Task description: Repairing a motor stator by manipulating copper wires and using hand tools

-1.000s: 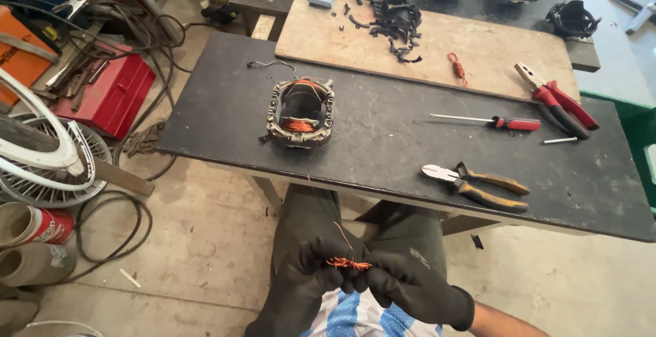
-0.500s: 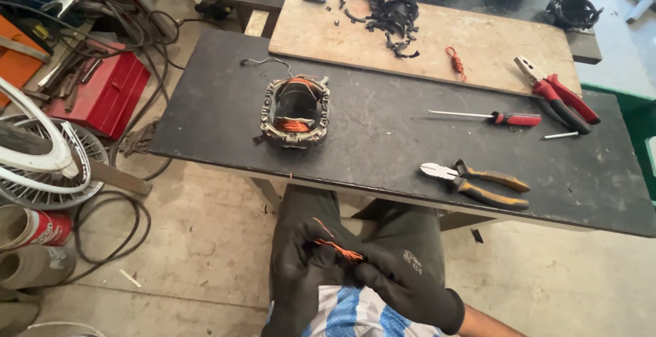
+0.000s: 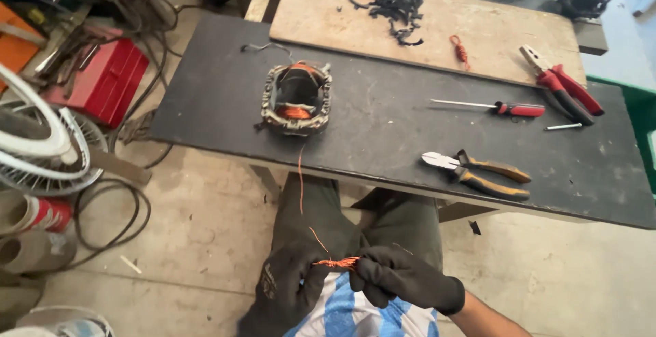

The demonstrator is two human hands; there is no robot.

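Both my hands wear black gloves and meet low in the view over my lap. My left hand (image 3: 287, 284) and my right hand (image 3: 396, 279) pinch a twisted bundle of copper wire (image 3: 336, 263) between them. A single thin copper strand (image 3: 300, 180) runs from that bundle up over the table edge to a motor stator (image 3: 296, 98) with copper windings, which sits on the dark table (image 3: 383, 125).
On the table lie orange-handled pliers (image 3: 478, 172), a red-handled screwdriver (image 3: 506, 109), red-handled cutters (image 3: 564, 91) and a wooden board (image 3: 437, 30) with black scraps. A red toolbox (image 3: 102, 81), a white fan guard (image 3: 41, 152) and cables stand on the floor at left.
My hands have moved slightly apart along the copper bundle, and the strand to the stator now shows stretched out. The view has shifted a little downward.
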